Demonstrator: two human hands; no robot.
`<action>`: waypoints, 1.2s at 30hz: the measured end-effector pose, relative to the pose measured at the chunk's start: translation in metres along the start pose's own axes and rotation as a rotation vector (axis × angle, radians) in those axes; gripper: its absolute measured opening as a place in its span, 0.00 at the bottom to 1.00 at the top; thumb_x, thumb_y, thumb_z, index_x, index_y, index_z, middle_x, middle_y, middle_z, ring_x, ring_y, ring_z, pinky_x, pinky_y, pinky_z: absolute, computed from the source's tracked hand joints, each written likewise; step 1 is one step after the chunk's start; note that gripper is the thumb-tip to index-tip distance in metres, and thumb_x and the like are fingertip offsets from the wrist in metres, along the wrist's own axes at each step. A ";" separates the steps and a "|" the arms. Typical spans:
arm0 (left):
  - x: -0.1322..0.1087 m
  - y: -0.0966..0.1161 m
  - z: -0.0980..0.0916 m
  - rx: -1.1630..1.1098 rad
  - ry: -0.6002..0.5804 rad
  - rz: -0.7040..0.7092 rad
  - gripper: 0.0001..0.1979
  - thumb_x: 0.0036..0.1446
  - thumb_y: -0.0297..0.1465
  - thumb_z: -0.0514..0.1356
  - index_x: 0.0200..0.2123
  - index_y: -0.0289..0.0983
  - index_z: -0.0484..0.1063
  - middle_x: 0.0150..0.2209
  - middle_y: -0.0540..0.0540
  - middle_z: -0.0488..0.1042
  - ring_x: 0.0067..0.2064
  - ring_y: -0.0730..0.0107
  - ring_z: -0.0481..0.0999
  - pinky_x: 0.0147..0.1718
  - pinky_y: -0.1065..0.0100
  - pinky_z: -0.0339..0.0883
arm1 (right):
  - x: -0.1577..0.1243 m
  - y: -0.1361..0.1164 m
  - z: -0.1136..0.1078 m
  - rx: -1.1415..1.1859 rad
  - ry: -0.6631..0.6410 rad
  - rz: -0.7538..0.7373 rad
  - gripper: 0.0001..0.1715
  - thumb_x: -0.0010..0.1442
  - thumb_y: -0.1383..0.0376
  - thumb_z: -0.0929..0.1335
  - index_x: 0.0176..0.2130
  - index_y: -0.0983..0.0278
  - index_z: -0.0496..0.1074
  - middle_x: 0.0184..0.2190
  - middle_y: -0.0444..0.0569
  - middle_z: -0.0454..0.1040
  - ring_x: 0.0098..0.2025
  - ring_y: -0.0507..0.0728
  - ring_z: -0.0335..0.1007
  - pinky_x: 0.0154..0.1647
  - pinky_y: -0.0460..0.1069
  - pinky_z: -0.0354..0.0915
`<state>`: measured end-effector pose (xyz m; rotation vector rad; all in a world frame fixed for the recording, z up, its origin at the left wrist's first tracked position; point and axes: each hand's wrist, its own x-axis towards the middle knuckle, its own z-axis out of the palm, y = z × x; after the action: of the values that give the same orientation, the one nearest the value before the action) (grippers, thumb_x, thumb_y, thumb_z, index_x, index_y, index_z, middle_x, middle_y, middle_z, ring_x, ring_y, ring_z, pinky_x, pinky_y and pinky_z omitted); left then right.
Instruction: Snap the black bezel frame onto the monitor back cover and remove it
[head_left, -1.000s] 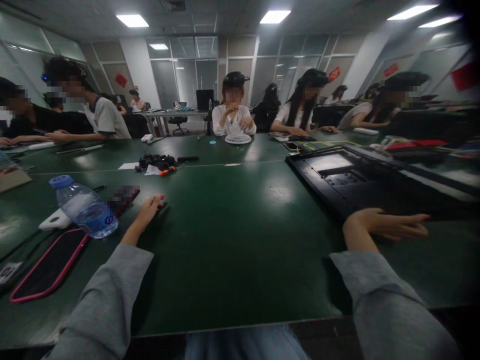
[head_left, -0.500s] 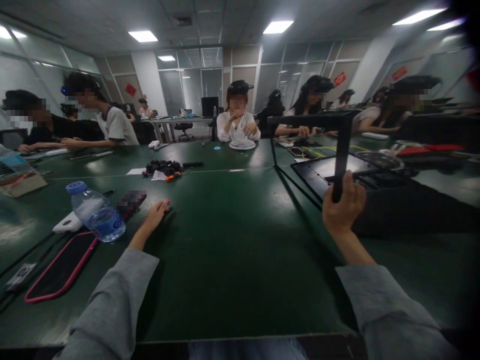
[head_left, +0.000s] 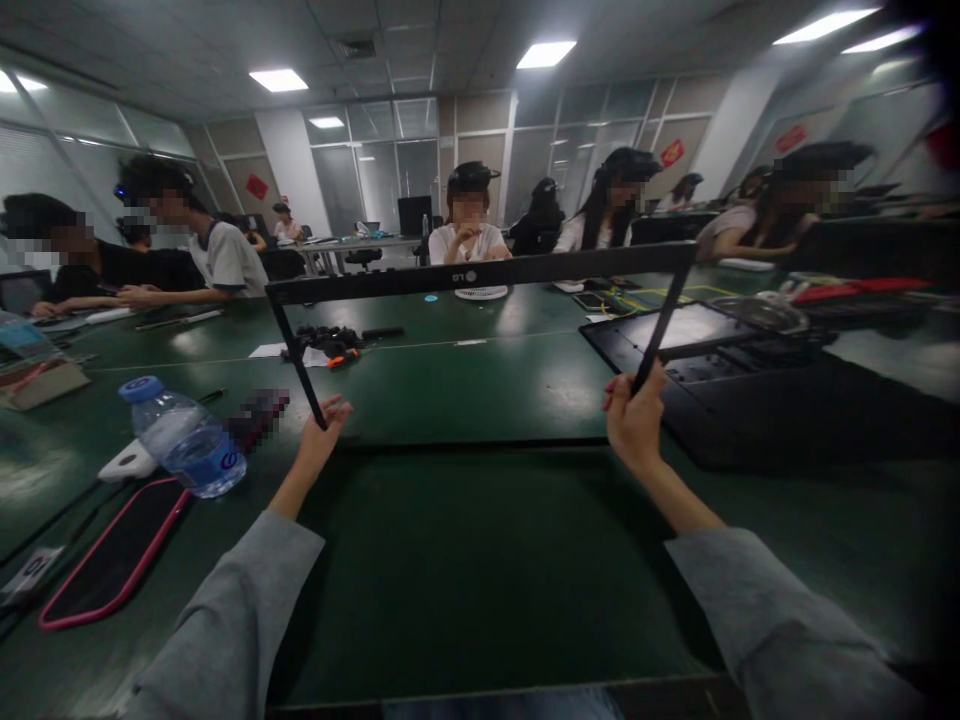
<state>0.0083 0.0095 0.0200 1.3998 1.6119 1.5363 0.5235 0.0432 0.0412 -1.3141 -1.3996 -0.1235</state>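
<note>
A thin black rectangular monitor bezel (head_left: 562, 266) with an LG logo on its top bar stands tilted up in front of me, its lower bar close to the green table (head_left: 480, 560). My left hand (head_left: 321, 440) is closed around the lower part of its left side, with the fingertips showing past the bar. On the opposite side, my right hand (head_left: 636, 425) grips the right bar, thumb and fingers wrapped round it. Through the bezel's opening I see the tabletop.
Right of my right hand lies a large dark panel (head_left: 810, 400) with a shiny sheet. To the left are a water bottle (head_left: 191, 440), a pink-edged phone (head_left: 116, 560), a white power strip (head_left: 129, 460) and cables. A black tangled bundle (head_left: 326, 342) lies farther back. Several people sit around.
The bezel has swung left from the right side and now spans the space between my hands. My left hand, empty before, has closed on its left bar.
</note>
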 end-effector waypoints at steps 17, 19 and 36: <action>-0.010 0.022 0.006 -0.062 -0.064 -0.155 0.37 0.43 0.59 0.67 0.44 0.33 0.77 0.27 0.49 0.74 0.24 0.73 0.69 0.28 0.68 0.61 | -0.008 0.059 0.031 -0.194 -0.406 0.153 0.28 0.64 0.62 0.60 0.60 0.70 0.64 0.44 0.63 0.76 0.45 0.67 0.75 0.51 0.60 0.69; -0.009 0.020 0.006 -0.084 -0.083 -0.181 0.35 0.43 0.56 0.68 0.45 0.33 0.75 0.27 0.49 0.74 0.24 0.72 0.70 0.29 0.67 0.62 | -0.007 0.059 0.030 -0.211 -0.408 0.159 0.26 0.65 0.61 0.60 0.59 0.69 0.66 0.45 0.63 0.76 0.46 0.67 0.75 0.51 0.59 0.69; -0.001 -0.004 0.006 0.304 -0.144 -0.102 0.15 0.58 0.42 0.58 0.40 0.37 0.71 0.25 0.52 0.71 0.26 0.67 0.69 0.29 0.67 0.62 | -0.003 0.073 0.031 -0.554 -0.528 0.132 0.22 0.66 0.66 0.62 0.52 0.75 0.76 0.47 0.68 0.79 0.52 0.68 0.75 0.56 0.57 0.65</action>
<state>0.0128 0.0119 0.0143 1.5189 1.8515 1.1396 0.5567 0.0897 -0.0133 -1.9970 -1.7885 -0.0803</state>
